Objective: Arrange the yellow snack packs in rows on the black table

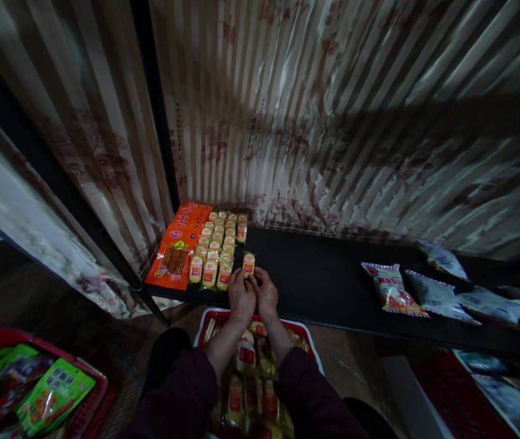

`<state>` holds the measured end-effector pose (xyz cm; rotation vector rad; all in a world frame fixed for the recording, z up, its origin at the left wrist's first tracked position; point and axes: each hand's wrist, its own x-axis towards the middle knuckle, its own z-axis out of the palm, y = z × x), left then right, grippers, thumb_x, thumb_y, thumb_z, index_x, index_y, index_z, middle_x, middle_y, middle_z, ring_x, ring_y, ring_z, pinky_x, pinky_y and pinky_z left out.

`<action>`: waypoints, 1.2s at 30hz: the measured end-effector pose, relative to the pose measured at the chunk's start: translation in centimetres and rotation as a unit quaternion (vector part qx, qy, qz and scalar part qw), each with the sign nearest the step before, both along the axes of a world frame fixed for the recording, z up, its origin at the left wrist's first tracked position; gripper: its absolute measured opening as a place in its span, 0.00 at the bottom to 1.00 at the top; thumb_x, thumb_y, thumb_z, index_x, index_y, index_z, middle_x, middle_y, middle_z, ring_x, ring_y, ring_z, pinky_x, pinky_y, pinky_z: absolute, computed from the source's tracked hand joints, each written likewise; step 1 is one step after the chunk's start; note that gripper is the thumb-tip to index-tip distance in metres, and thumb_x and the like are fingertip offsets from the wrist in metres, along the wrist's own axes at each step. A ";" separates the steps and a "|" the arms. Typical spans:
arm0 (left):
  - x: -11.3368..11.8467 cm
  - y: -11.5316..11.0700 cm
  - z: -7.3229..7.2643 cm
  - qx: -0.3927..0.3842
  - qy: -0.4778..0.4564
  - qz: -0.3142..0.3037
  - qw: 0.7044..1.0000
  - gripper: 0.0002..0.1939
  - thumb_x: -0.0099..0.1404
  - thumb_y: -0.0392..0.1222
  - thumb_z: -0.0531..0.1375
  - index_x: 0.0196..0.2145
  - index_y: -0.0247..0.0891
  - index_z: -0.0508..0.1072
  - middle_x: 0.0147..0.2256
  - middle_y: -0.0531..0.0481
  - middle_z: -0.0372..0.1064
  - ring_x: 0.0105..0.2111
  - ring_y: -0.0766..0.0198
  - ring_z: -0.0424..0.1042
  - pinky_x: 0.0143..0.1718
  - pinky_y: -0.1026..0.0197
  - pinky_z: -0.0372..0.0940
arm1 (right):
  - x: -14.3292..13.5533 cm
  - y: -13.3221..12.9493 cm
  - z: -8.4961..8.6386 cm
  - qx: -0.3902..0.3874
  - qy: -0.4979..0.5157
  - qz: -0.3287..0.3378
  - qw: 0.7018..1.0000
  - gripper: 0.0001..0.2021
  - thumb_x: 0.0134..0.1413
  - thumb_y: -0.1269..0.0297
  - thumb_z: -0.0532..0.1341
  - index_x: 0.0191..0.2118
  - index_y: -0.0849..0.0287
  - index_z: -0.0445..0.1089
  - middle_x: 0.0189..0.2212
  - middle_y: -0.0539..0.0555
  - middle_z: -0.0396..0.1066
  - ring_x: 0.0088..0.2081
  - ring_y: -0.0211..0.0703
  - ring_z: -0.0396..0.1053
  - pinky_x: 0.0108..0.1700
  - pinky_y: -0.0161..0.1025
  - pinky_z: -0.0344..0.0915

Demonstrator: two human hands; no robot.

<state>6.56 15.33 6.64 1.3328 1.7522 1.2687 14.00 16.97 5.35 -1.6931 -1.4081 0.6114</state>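
Both hands meet at the front edge of a black shelf (305, 274). My left hand (242, 299) and my right hand (266, 294) have their fingers closed around the lower end of a small yellow wrapped snack (249, 264), which stands out above the fingertips. Just left of it, rows of similar yellow packs (210, 271) lie on the shelf beside orange snack bags (177, 250). Below my forearms is a red and white basket (309, 339) filled with more yellow packs (235, 396).
Several chip bags (390, 289) lie on the shelf at the right. A red basket (99, 387) with green packets (53, 393) is at the lower left. Another red container (452, 390) sits lower right. A dark post (154, 91) and striped curtain (287, 122) rise behind.
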 end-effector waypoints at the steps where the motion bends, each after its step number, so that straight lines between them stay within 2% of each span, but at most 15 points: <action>1: 0.0 0.1 0.0 0.000 -0.002 -0.002 1.000 0.20 0.59 0.30 0.48 0.47 0.30 0.71 0.52 0.37 0.65 0.55 0.59 0.63 0.59 0.57 0.55 | 0.0 0.2 0.0 -0.002 -0.004 -0.002 1.000 0.15 0.51 0.60 0.55 0.44 0.57 0.69 0.39 0.55 0.76 0.38 0.44 0.73 0.40 0.38 0.67; 12: 0.7 1.8 -0.4 -0.007 -0.052 -0.015 0.998 0.21 0.63 0.37 0.47 0.50 0.31 0.70 0.57 0.39 0.61 0.58 0.60 0.59 0.61 0.56 0.50 | 0.1 2.5 -0.6 0.006 0.000 -0.008 1.000 0.15 0.49 0.62 0.55 0.44 0.55 0.69 0.38 0.53 0.76 0.37 0.43 0.73 0.39 0.38 0.67; 17: 0.7 2.5 0.0 -0.004 -0.058 -0.017 0.998 0.21 0.65 0.40 0.47 0.51 0.31 0.69 0.58 0.38 0.60 0.59 0.59 0.57 0.62 0.57 0.49 | 0.0 3.6 -0.7 -0.001 0.007 0.000 1.000 0.15 0.48 0.62 0.55 0.43 0.56 0.70 0.37 0.53 0.76 0.36 0.43 0.73 0.38 0.38 0.66; 22: 0.9 3.4 0.2 -0.001 -0.050 -0.019 0.999 0.23 0.65 0.40 0.47 0.53 0.27 0.67 0.59 0.36 0.57 0.61 0.58 0.55 0.63 0.56 0.48 | 0.0 4.6 -0.8 0.017 0.022 0.014 1.000 0.16 0.48 0.62 0.54 0.44 0.56 0.69 0.37 0.53 0.75 0.36 0.43 0.72 0.39 0.38 0.67; 27: 1.7 4.4 -0.3 0.006 -0.054 0.003 0.998 0.22 0.65 0.39 0.47 0.52 0.32 0.68 0.59 0.40 0.59 0.60 0.60 0.55 0.63 0.56 0.47 | 0.0 5.5 -1.2 0.028 0.035 0.027 0.999 0.17 0.46 0.63 0.55 0.45 0.55 0.67 0.38 0.53 0.75 0.38 0.43 0.71 0.41 0.39 0.67; 36: 2.2 5.7 -0.7 -0.003 -0.061 0.014 0.998 0.20 0.65 0.39 0.46 0.50 0.34 0.69 0.58 0.41 0.60 0.61 0.59 0.54 0.63 0.55 0.46 | 0.2 7.5 -2.5 0.022 0.053 0.018 0.998 0.19 0.46 0.63 0.56 0.47 0.54 0.64 0.38 0.52 0.74 0.38 0.43 0.72 0.41 0.39 0.67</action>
